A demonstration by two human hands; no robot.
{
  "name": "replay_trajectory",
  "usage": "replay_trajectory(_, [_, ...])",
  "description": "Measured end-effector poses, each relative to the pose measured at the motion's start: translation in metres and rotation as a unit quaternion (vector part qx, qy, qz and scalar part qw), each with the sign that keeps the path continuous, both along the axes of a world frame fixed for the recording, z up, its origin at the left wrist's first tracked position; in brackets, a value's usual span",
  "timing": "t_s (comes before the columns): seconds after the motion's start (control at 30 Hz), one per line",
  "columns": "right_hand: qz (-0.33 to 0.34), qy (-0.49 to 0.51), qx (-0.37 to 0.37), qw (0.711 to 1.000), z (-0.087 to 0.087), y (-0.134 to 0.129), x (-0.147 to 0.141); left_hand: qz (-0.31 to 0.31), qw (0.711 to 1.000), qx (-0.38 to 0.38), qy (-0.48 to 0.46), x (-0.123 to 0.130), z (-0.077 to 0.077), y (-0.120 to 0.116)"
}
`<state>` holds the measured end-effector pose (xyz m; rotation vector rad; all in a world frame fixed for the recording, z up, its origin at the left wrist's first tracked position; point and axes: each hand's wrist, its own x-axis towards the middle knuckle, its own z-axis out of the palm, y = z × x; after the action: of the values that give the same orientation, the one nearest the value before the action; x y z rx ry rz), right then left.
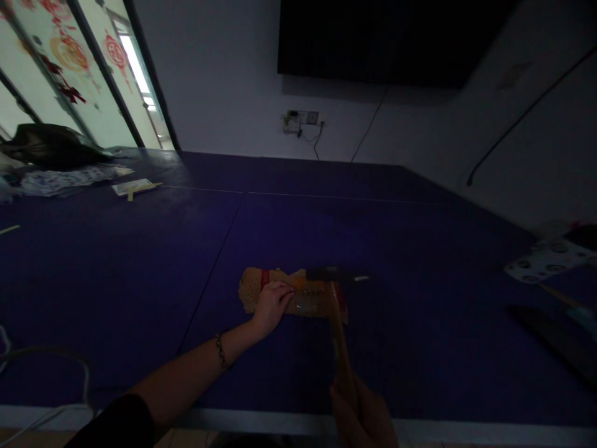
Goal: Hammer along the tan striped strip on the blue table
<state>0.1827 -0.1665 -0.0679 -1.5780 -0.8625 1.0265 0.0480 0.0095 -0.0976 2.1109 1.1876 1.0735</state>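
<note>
A brown, rough-edged piece like layered cardboard (252,292), with red bands and clear tape, lies flat on the purple table. My left hand (270,306) rests on its middle, thumb and fingers pinched together. Whatever they may hold is too small and dark to make out. An orange patch (300,283) shows just past the fingertips. In my right hand (361,414), at the table's front edge, is a hammer (339,339), gripped by its wooden handle. Its dark head is over the right part of the brown piece; whether it touches cannot be told.
The purple tabletop (153,261) has dark seams. A white tray-like item with yellow strips (135,186), crumpled plastic (69,180) and a dark bag (51,146) lie at the far left. White cable (69,407) hangs front left. A patterned white sheet (545,264) lies right.
</note>
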Motion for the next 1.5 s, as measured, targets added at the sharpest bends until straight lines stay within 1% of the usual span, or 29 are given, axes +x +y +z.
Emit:
replay_trajectory(0.07, [0.028, -0.069, 0.016, 0.997, 0.001, 0.006, -0.007, 0.002, 1.0, 0.001, 0.001, 0.0, 0.001, -0.001])
replay_trajectory(0.13, [0.051, -0.109, 0.02, 0.993, -0.002, 0.01, -0.012, 0.006, 1.0, 0.005, 0.0, 0.001, 0.002, -0.001])
replay_trajectory(0.2, [0.055, -0.107, 0.013, 0.993, -0.004, 0.01, -0.014, 0.009, 1.0, 0.012, -0.007, 0.001, 0.003, -0.001])
replay_trajectory(0.3, [0.031, -0.094, 0.005, 0.995, -0.006, 0.007, -0.012, 0.013, 1.0, 0.019, -0.015, 0.002, 0.001, -0.001])
replay_trajectory(0.57, [0.007, -0.057, 0.009, 0.998, -0.007, 0.004, -0.006, 0.006, 1.0, 0.01, 0.004, 0.002, -0.003, 0.0])
replay_trajectory(0.73, [0.022, -0.06, -0.001, 0.998, -0.009, 0.003, -0.004, 0.013, 1.0, 0.014, 0.01, 0.002, -0.001, -0.001])
replay_trajectory(0.93, [0.042, -0.118, 0.011, 0.992, -0.01, 0.004, -0.005, 0.011, 0.999, 0.026, 0.015, 0.003, 0.0, -0.002])
replay_trajectory(1.13, [0.05, -0.176, 0.021, 0.983, -0.015, 0.006, -0.011, 0.008, 0.999, 0.035, 0.032, 0.002, 0.003, -0.003])
replay_trajectory(1.23, [0.059, -0.211, 0.008, 0.976, -0.019, 0.008, -0.01, 0.01, 0.999, 0.038, 0.03, 0.003, 0.003, -0.004])
replay_trajectory(1.37, [0.087, -0.278, -0.018, 0.957, -0.023, 0.012, -0.008, 0.025, 0.998, 0.048, 0.04, 0.003, 0.001, -0.004])
replay_trajectory(1.5, [0.097, -0.293, -0.019, 0.951, -0.025, 0.012, -0.009, 0.023, 0.998, 0.051, 0.038, 0.003, 0.002, -0.003])
